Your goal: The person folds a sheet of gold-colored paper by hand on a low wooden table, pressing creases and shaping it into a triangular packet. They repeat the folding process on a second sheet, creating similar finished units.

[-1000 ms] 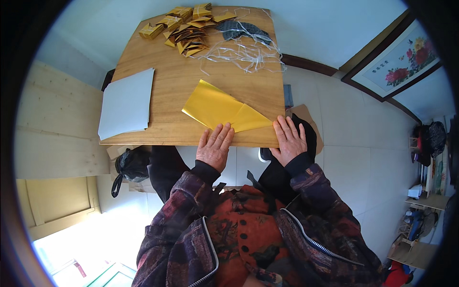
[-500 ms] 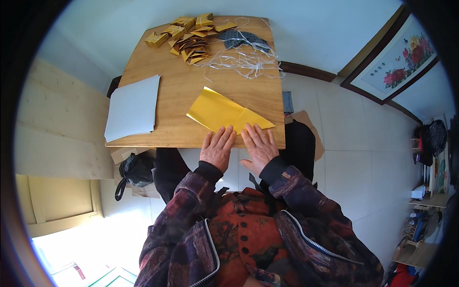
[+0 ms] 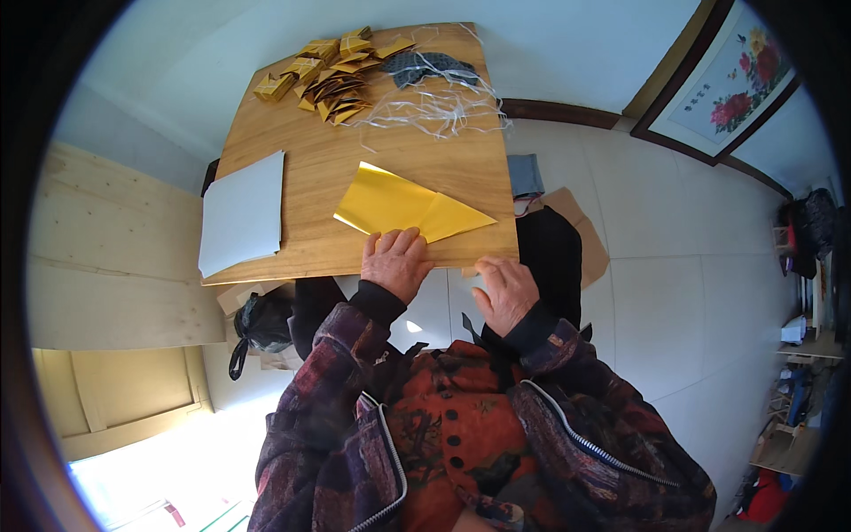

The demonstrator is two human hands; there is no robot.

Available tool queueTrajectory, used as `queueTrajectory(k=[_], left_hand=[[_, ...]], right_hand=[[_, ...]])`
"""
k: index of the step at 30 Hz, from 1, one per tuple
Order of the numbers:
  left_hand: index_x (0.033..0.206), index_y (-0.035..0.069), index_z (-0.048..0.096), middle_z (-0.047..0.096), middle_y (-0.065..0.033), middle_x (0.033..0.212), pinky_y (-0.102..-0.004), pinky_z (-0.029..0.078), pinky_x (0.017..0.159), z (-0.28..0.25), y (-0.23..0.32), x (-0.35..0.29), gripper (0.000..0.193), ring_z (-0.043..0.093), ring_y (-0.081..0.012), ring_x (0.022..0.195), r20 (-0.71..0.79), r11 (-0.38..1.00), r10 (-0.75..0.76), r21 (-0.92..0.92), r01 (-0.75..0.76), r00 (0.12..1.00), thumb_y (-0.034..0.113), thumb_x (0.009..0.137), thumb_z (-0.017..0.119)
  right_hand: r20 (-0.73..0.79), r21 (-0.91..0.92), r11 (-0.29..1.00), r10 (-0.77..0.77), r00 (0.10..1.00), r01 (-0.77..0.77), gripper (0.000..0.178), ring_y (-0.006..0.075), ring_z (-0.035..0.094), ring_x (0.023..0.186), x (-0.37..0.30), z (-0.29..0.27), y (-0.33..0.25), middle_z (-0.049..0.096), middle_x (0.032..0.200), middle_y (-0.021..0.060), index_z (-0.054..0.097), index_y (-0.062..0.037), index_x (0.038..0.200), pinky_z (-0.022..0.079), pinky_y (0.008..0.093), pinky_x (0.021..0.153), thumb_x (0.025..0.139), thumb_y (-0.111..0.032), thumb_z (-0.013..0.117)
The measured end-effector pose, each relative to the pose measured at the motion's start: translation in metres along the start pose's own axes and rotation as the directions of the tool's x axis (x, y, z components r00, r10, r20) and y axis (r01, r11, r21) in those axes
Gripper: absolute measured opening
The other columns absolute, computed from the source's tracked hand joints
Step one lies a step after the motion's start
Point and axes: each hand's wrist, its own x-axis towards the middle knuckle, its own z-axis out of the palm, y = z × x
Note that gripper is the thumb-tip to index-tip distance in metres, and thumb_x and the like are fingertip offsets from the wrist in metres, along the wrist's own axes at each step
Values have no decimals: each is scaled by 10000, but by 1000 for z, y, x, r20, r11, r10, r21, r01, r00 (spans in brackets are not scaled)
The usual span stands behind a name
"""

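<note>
A sheet of shiny gold paper point(image 3: 390, 199) lies on the wooden table near its front edge, with its right end folded to a point. My left hand point(image 3: 396, 264) is at the paper's lower edge, its fingers curled over that edge and gripping it. Just off the table's front edge, to the right of the paper, is my right hand point(image 3: 507, 294). Its fingers are loosely bent, the thumb stands apart, and nothing shows in it.
A stack of white sheets point(image 3: 242, 215) lies on the table's left. At the back are several folded gold paper pieces point(image 3: 332, 89), a dark grey cloth point(image 3: 425, 69) and tangled white strings point(image 3: 434, 111). A black plastic bag point(image 3: 264, 321) sits on the floor at left.
My right hand has come off the paper and drawn back toward me, fingers bending. My left hand's fingers have gone from flat to curled. The view has shifted slightly.
</note>
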Motion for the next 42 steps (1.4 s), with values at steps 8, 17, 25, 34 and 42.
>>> queueTrajectory(k=[8, 17, 25, 34, 42], left_hand=[[854, 164, 683, 587, 0, 1015, -420, 376, 939, -2, -4, 48, 113, 549, -207, 1024, 59, 996, 78, 44, -81, 995, 246, 840, 606], [1325, 186, 507, 491, -55, 1370, -449, 343, 1055, 5, -19, 74, 583, 441, -292, 1279, 136, 981, 192, 13, -195, 972, 269, 784, 708], [1356, 138, 485, 483, -136, 1297, -441, 338, 1061, -9, -24, 97, 724, 422, -350, 1258, 368, 985, 156, -131, -115, 917, 241, 696, 763], [1158, 114, 553, 506, -132, 1139, -458, 391, 962, -12, -23, 97, 624, 463, -361, 1139, 384, 990, 102, -132, -55, 918, 308, 623, 811], [1050, 84, 568, 531, -120, 1081, -455, 411, 915, -17, -24, 88, 545, 482, -342, 1100, 390, 999, -28, -25, 41, 920, 386, 658, 796]], right_hand=[[217, 200, 978, -109, 970, 65, 194, 303, 604, 851, -13, 20, -5, 615, 883, 109, 559, -63, 912, 485, 423, 735, 796, -188, 652], [393, 217, 975, -43, 918, -47, 200, 317, 621, 875, -20, 31, 10, 631, 898, 121, 571, -59, 948, 495, 440, 757, 837, -218, 623], [506, 255, 959, -26, 862, -121, 220, 338, 619, 888, -16, 37, 15, 645, 907, 139, 579, -53, 978, 494, 449, 772, 860, -239, 590], [575, 426, 854, -1, 818, -299, 300, 336, 615, 1019, -7, 33, 13, 640, 1068, 167, 582, -20, 1093, 494, 439, 862, 886, -237, 592], [648, 739, 202, 50, 760, -643, 445, 273, 620, 1099, 11, 60, -3, 614, 1219, 190, 485, 41, 1286, 488, 343, 907, 937, -210, 605]])
